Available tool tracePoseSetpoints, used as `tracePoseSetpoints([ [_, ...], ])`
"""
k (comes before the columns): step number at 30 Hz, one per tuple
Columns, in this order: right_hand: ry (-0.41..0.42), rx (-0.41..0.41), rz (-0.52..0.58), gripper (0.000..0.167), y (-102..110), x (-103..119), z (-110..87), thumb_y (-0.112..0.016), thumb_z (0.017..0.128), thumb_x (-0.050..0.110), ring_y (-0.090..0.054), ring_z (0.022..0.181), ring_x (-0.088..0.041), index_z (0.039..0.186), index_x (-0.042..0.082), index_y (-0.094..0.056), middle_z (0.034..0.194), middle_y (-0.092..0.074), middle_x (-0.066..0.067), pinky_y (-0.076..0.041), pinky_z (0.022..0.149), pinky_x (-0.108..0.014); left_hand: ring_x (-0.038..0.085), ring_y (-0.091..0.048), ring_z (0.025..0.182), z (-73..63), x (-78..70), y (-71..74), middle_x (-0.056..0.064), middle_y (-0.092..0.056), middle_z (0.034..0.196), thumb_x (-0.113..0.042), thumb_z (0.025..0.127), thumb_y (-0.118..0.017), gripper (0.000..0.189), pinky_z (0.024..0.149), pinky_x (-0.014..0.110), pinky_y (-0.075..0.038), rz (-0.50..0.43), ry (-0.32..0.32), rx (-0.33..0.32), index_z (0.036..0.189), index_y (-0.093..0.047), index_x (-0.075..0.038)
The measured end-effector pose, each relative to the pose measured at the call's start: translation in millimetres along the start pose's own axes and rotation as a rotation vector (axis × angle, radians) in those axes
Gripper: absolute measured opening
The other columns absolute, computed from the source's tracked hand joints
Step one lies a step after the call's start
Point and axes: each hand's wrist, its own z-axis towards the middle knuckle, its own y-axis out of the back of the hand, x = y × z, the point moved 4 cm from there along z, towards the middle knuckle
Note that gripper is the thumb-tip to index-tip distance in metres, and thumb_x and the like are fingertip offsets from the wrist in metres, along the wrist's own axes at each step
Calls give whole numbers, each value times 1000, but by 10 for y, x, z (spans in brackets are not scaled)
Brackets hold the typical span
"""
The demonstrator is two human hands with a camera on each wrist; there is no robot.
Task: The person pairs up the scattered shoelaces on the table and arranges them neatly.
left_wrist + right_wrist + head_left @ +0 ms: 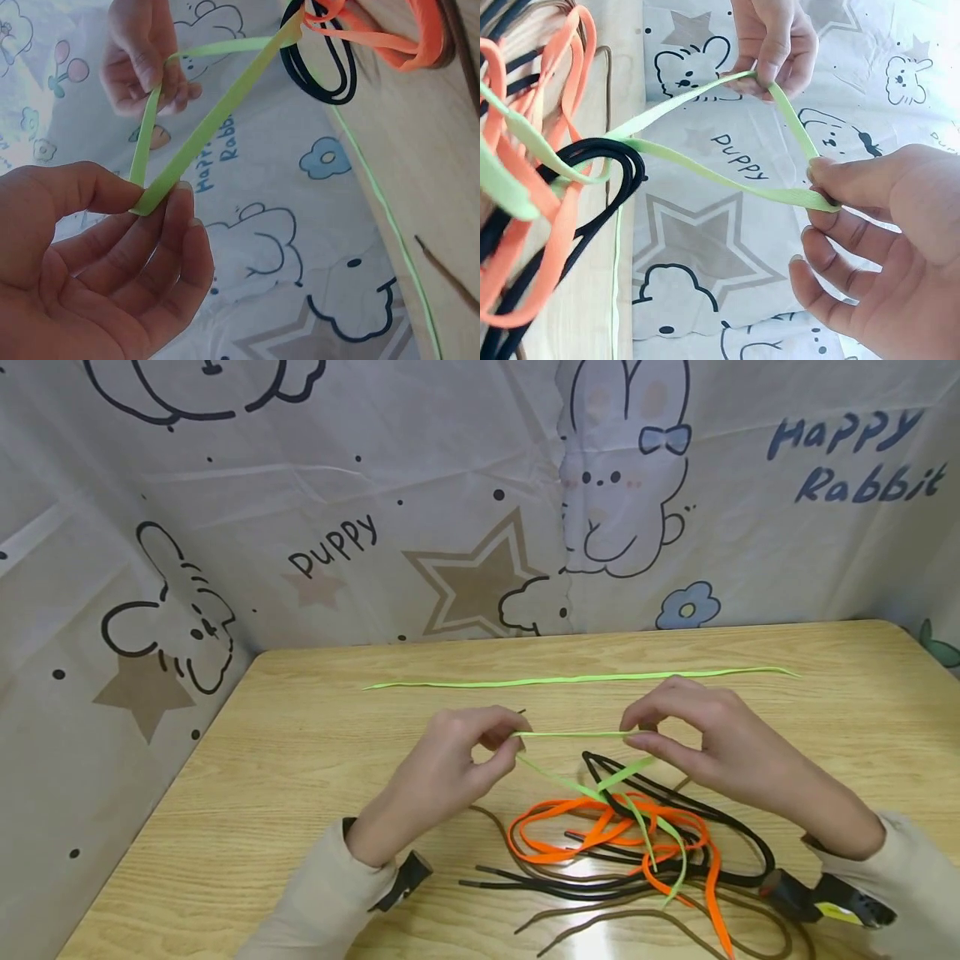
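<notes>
Between my two hands a flat lime-green shoelace [573, 734] is stretched level above the table. My left hand [457, 760] pinches it between thumb and forefinger, and the lace folds back at that pinch in the left wrist view. With thumb and forefinger my right hand [697, 731] pinches it too, at another bend [821, 199]. From both pinches the green lace runs down into a tangled pile below. That pile holds an orange shoelace [540, 857], black shoelaces [750, 835] and brown shoelaces [592, 927].
A second lime-green shoelace [570, 680] lies nearly straight along the back of the wooden table [300, 777]. Behind the table hangs a printed cloth [450, 468] with cartoon animals, and it covers the left side too. A brown lace tip [442, 266] shows beside the left hand.
</notes>
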Motion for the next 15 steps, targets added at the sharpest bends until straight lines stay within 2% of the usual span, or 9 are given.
tracePoseSetpoints([
  [4,-3,16,-35,29,49,-21,-9,-77,77,-1,-56,80,-4,100,15,-69,89,-64,13,-43,72,-17,9,-65,75,0,14,84,4,-70,84,3,89,-61,16,61,22,-50,-8,-20,-34,102,-69,-1],
  [6,-7,24,-58,30,83,-38,-15,-77,75,-2,-56,81,-4,99,15,-70,90,-64,13,-42,71,-17,8,-66,75,1,23,137,3,-71,84,2,90,-62,15,64,23,-52,-4,-24,-48,103,-69,-1],
  [11,-34,34,-124,30,186,-97,-32,-79,73,-2,-55,84,-4,94,18,-71,90,-65,13,-41,68,-16,10,-68,78,-9,64,288,3,-72,88,-2,92,-63,17,62,25,-52,28,10,-61,108,-70,0],
  [15,-48,45,-147,28,271,-144,-50,-79,76,2,-54,83,-4,91,23,-68,90,-62,15,-41,68,-17,12,-69,76,-31,106,401,6,-73,87,3,90,-64,19,61,24,-52,48,27,-61,108,-70,3],
])
